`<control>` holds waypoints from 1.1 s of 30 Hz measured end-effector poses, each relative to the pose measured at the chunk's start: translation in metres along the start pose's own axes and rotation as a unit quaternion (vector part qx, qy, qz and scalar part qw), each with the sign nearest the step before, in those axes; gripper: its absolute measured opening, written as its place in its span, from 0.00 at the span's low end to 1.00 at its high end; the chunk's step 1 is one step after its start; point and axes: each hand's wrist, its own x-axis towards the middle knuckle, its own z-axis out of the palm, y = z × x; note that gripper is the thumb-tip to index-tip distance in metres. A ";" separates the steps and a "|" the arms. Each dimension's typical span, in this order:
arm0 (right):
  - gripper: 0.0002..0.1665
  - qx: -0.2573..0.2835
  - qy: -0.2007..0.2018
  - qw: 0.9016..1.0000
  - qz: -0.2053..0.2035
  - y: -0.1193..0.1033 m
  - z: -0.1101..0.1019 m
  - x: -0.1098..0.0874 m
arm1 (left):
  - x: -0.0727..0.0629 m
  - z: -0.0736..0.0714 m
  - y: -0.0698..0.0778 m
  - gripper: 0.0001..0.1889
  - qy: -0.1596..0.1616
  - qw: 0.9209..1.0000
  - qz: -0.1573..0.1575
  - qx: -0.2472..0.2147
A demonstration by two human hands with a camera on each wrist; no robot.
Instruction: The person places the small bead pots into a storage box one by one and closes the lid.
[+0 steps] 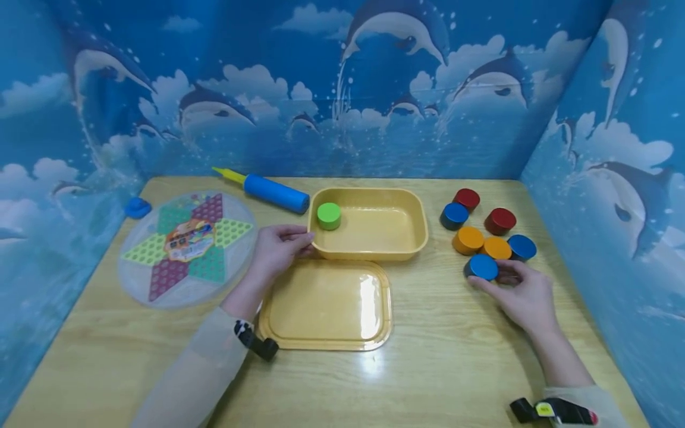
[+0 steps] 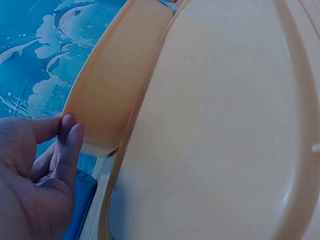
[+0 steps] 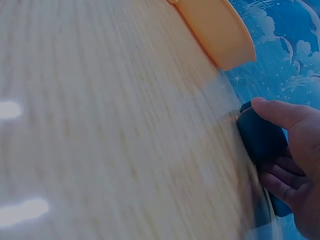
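Observation:
My left hand (image 1: pixel 282 246) pinches the left rim of a yellow rectangular container (image 1: pixel 382 229), thumb and fingers meeting at its edge in the left wrist view. A light green round piece (image 1: pixel 329 216) sits inside at the left. In front of the container lies its flat yellow lid (image 1: pixel 326 306). My right hand (image 1: pixel 527 294) grips a blue round piece (image 1: pixel 481 267) between thumb and fingers, at the near side of a group. That group has orange pieces (image 1: pixel 468 240), red pieces (image 1: pixel 500 221) and other blue pieces (image 1: pixel 521 247).
A round Chinese checkers board (image 1: pixel 187 246) lies at the left, with a small blue object (image 1: pixel 137 207) beyond its edge. Behind it rests a blue hand pump (image 1: pixel 275 193) with a yellow nozzle. A dolphin-print cloth (image 1: pixel 342 89) walls the wooden table (image 1: pixel 428 368).

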 end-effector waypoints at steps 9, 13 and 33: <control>0.42 0.028 -0.006 1.000 -0.009 0.000 -0.003 -0.002 | 0.001 0.003 0.000 0.15 0.008 1.000 -0.009 0.009; 0.36 0.049 0.001 0.999 -0.023 -0.004 -0.004 -0.003 | 0.001 0.002 0.000 0.15 0.009 1.000 -0.010 0.012; 0.33 0.122 0.001 0.986 -0.112 -0.028 -0.017 0.019 | 0.001 0.001 0.001 0.15 0.008 1.000 -0.014 0.010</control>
